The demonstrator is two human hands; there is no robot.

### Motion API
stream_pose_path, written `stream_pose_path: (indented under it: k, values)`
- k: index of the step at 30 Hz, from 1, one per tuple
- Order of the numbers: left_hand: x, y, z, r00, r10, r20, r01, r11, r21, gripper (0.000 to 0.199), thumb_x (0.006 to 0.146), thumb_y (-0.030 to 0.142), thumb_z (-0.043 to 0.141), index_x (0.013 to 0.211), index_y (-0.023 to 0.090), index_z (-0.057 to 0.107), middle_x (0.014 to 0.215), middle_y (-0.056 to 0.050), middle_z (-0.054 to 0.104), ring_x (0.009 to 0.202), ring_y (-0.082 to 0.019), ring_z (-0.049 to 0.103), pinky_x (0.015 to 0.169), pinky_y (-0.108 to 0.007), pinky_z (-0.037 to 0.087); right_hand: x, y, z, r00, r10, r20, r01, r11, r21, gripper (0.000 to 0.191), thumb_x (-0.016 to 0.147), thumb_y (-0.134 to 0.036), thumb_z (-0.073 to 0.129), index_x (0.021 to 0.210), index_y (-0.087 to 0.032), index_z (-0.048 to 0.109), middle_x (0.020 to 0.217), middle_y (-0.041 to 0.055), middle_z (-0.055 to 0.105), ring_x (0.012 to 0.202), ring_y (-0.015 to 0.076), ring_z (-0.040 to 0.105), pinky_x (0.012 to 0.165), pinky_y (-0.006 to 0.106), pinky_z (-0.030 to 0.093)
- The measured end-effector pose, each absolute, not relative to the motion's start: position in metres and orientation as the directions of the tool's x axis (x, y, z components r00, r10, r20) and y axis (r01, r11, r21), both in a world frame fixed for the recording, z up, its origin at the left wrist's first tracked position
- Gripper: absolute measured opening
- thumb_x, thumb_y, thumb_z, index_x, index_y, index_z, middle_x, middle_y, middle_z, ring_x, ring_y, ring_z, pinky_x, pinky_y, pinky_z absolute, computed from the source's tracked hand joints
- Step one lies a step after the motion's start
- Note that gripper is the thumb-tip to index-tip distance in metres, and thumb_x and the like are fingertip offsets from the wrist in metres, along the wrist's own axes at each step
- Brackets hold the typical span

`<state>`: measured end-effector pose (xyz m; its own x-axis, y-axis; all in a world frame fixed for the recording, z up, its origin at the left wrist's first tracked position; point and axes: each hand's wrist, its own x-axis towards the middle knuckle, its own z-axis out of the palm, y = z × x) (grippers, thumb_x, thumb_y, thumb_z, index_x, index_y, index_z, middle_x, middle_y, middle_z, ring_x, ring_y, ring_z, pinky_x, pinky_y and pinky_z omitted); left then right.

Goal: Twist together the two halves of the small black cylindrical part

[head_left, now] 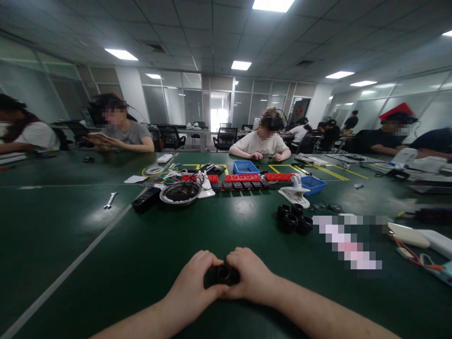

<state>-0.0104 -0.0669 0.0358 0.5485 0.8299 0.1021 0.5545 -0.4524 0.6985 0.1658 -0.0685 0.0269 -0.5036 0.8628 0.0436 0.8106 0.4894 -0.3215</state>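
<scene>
On the counter (141,263), a small dark hollow part (227,275) is held between the half-curled left hand (193,278) and right hand (250,275), seemingly for steadiness, fingertip contact being partly hidden.

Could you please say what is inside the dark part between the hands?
The dark part has a round opening, too dark inside to read; left hand and right hand partly hide its sides.
</scene>
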Motion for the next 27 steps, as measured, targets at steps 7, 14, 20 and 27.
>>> stream_pose_path:
  k: [7,14,20,27]
  values:
    - [-0.011,-0.064,0.033,0.56,0.813,0.16,0.528,-0.498,0.688,0.018,0.071,0.024,0.064,0.086,0.018,0.055,0.085,-0.002,0.053,0.083,-0.021,0.049,0.072,-0.03,0.038,0.157,-0.079,0.031,-0.424,0.896,0.134,0.851,0.444,-0.28,0.046,0.063,-0.055,0.064,0.087,-0.016,0.058,0.086,0.0054,0.059,0.079,0.022,0.05,0.072,0.035,0.04]
    - [-0.016,-0.058,0.039,0.665,0.742,0.084,0.44,-0.481,0.759,0.022,0.073,0.019,0.061,0.094,0.021,0.057,0.09,0.0,0.052,0.087,-0.018,0.049,0.076,-0.028,0.038,0.184,-0.063,0.038,-0.667,0.744,0.029,0.59,0.552,-0.589,0.034,0.066,-0.036,0.071,0.094,-0.019,0.061,0.088,0.0006,0.056,0.085,0.0171,0.05,0.077,0.029,0.04]
    - [-0.014,-0.058,0.04,0.667,0.743,0.054,0.437,-0.448,0.78,0.025,0.068,0.016,0.065,0.092,0.02,0.059,0.087,0.0,0.052,0.083,-0.018,0.049,0.072,-0.027,0.038,0.187,-0.057,0.035,-0.662,0.748,0.041,0.577,0.544,-0.61,0.022,0.066,-0.03,0.072,0.08,-0.018,0.062,0.077,-0.0026,0.055,0.078,0.0143,0.05,0.071,0.026,0.039]
    - [-0.009,-0.062,0.036,0.546,0.835,0.068,0.538,-0.411,0.735,0.021,0.066,0.019,0.067,0.081,0.018,0.053,0.085,0.0,0.051,0.081,-0.019,0.049,0.07,-0.028,0.038,0.166,-0.07,0.029,-0.447,0.894,0.015,0.838,0.425,-0.342,0.034,0.061,-0.047,0.07,0.071,-0.017,0.059,0.069,0.0006,0.058,0.066,0.0165,0.049,0.061,0.027,0.036]
